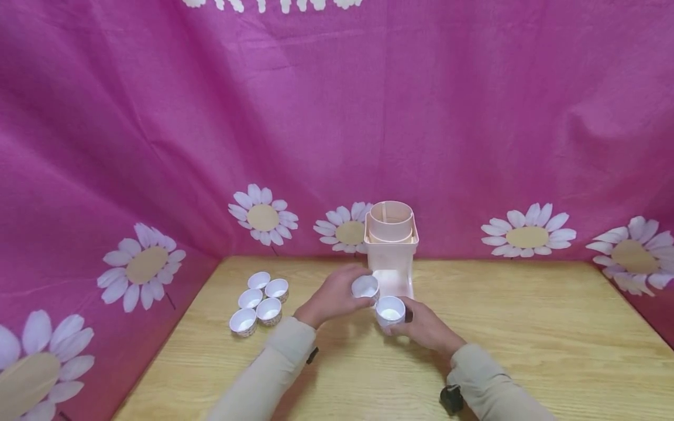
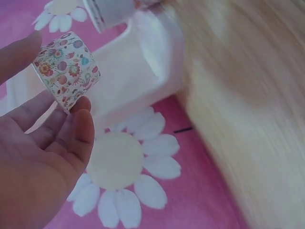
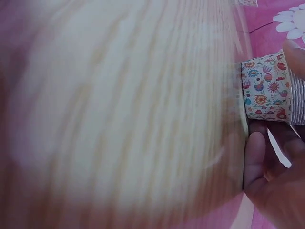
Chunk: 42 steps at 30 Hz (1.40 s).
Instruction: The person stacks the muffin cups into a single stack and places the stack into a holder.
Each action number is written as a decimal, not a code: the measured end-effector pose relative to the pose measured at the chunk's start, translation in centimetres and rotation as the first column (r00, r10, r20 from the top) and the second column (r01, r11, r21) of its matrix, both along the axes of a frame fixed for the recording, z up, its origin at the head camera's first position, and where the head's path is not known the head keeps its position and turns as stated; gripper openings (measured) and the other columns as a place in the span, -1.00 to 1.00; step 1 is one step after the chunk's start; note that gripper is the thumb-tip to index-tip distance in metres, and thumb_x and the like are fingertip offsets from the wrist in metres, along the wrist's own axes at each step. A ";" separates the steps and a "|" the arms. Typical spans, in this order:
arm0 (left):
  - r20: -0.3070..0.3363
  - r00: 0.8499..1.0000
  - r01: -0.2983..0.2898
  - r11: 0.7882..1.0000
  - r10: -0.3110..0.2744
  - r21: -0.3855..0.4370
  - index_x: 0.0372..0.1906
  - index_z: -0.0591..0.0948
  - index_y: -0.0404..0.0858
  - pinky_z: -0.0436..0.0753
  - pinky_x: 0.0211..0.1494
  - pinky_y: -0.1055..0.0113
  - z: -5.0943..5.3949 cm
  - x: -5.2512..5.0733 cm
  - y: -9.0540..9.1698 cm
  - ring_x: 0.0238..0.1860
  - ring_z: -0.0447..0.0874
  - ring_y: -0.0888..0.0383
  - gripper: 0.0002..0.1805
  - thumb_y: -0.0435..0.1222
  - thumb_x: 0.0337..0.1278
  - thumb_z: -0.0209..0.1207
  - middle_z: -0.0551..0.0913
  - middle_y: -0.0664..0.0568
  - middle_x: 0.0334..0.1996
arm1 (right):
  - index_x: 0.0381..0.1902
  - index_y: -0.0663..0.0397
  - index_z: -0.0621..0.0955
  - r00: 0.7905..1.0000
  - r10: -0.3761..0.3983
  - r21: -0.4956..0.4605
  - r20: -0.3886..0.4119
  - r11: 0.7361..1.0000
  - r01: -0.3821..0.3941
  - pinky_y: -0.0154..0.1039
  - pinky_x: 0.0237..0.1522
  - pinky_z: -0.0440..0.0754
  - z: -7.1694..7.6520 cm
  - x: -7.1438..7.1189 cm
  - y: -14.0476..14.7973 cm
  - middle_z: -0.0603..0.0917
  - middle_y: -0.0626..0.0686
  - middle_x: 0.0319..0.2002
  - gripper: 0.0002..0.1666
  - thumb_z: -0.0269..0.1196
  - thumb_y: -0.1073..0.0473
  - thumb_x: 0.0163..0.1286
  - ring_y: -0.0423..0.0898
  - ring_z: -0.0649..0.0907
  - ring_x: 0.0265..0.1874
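My left hand (image 1: 337, 295) holds a small paper cup (image 1: 365, 287) by its side, in front of the pink stand. In the left wrist view the thumb and fingers of the left hand (image 2: 47, 129) pinch this flower-printed cup (image 2: 69, 69). Lower and to the right, my right hand (image 1: 426, 326) grips a cup (image 1: 390, 311) that faces up. The right wrist view shows the right hand (image 3: 279, 162) round a stack of nested cups (image 3: 267, 88) with several rims close together. The two hands' cups are nearly touching in the head view.
A pale pink holder (image 1: 391, 251) with a round top stands at the table's back edge. Several white-lined cups (image 1: 250, 299) stand in a group on the left of the wooden table (image 1: 526, 327). A magenta cloth (image 1: 447, 117) with daisies hangs behind and on both sides.
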State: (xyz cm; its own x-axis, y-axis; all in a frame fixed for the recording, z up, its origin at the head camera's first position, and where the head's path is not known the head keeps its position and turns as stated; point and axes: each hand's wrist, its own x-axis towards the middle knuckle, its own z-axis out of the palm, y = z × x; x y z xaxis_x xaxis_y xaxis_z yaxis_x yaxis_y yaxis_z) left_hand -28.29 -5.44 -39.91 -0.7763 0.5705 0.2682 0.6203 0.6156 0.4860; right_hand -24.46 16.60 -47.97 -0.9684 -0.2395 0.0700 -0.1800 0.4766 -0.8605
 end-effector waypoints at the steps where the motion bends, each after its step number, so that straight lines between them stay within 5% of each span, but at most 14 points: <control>1: 0.005 1.000 0.002 1.000 -0.002 0.004 0.20 0.58 -0.26 0.50 0.34 0.01 0.1 0.1 0.3 0.25 0.54 -0.05 -0.39 -0.16 -0.01 0.42 0.62 -0.12 0.20 | 0.18 0.10 0.57 1.000 0.002 0.002 -0.001 1.000 -0.002 -0.05 0.19 0.45 0.0 0.0 0.0 0.71 0.06 -0.01 -0.33 0.49 0.11 0.09 -0.05 0.59 0.03; 9: 0.006 1.000 0.029 1.000 -0.029 0.011 0.19 0.59 -0.25 0.56 0.25 0.12 0.8 0.5 2.1 0.18 0.59 0.01 -0.40 -0.18 -0.02 0.44 0.67 -0.06 0.15 | 0.20 0.08 0.56 1.000 -0.006 0.000 0.009 1.000 0.006 -0.07 0.16 0.47 0.1 0.0 0.0 0.72 0.06 0.00 -0.31 0.49 0.11 0.08 -0.06 0.60 0.02; 20: -0.027 0.999 0.044 0.999 -0.045 -0.029 0.21 0.58 -0.20 0.57 0.20 0.20 -0.3 0.9 3.3 0.13 0.58 0.06 -0.38 -0.18 -0.03 0.46 0.63 -0.04 0.14 | 0.24 0.12 0.53 1.000 0.002 -0.012 0.029 1.000 -0.002 -0.10 0.15 0.49 0.1 0.0 0.0 0.71 0.10 0.03 -0.26 0.48 0.11 0.08 -0.07 0.61 0.01; 32: 0.063 0.996 0.069 0.996 -0.065 -0.061 0.27 0.54 -0.20 0.56 0.26 0.22 -1.4 1.4 3.5 0.18 0.59 0.07 -0.34 -0.25 -0.02 0.46 0.63 -0.02 0.20 | 0.25 0.12 0.53 0.998 -0.014 0.003 0.059 1.000 0.014 -0.05 0.16 0.53 0.2 0.3 -0.2 0.71 0.09 0.04 -0.24 0.48 0.11 0.06 -0.08 0.63 0.01; 42: 0.038 0.997 0.067 0.992 -0.064 -0.104 0.27 0.54 -0.17 0.55 0.26 0.25 -1.6 1.2 3.7 0.18 0.58 0.11 -0.35 -0.21 0.01 0.44 0.63 0.03 0.20 | 0.25 0.13 0.53 1.000 -0.010 0.029 0.022 1.000 0.009 0.01 0.19 0.53 0.2 0.1 -0.1 0.70 0.12 0.07 -0.23 0.49 0.08 0.07 -0.02 0.62 0.05</control>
State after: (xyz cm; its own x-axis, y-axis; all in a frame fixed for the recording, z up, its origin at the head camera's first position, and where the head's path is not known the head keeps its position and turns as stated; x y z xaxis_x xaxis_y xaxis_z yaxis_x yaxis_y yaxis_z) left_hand -27.07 -1.73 -41.53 -0.7441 0.6440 0.1777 0.6450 0.6233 0.4421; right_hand -24.33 16.50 -47.82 -0.9718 -0.2318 0.0420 -0.1566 0.5025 -0.8503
